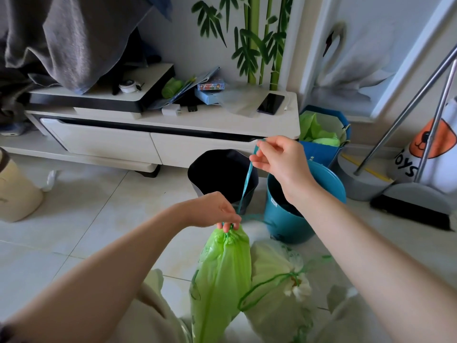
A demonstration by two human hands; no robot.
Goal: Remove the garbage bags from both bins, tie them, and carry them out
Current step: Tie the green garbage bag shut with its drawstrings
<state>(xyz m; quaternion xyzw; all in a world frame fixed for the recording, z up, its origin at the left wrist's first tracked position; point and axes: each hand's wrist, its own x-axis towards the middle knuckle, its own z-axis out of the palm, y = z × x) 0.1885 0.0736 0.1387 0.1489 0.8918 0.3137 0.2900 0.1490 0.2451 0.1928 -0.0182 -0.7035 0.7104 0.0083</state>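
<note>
1. On the tiled floor, the left hand (217, 211) pinches the gathered neck of a bright green garbage bag (220, 280), its fingers (228, 226) curled tight around the bunched plastic and holding the bag upright.
2. The right hand (279, 159) is raised above it, fingers pinching the teal drawstring (247, 179), which runs taut from the bag's neck; the tie looks to be in progress, not finished.
3. Just right of the green bag lies a paler garbage bag (277, 288), its mouth drawn shut with a green cord, seemingly already tied.
4. Behind the hands stand the two bins, a black bin (222, 172) and a teal bin (291, 219), side by side. Both appear to be out of their liners, though the inside of the teal one is partly hidden by the right forearm.
5. Judged from this, removal is done, one tie is complete and one under way; carrying both bags out remains.
6. Around them: a low white TV stand (158, 122) with a phone (270, 103) on top, a blue bag of green liners (321, 134) beside it, and a broom and dustpan (415, 194) at far right. The bins and dustpan crowd the floor ahead.
</note>
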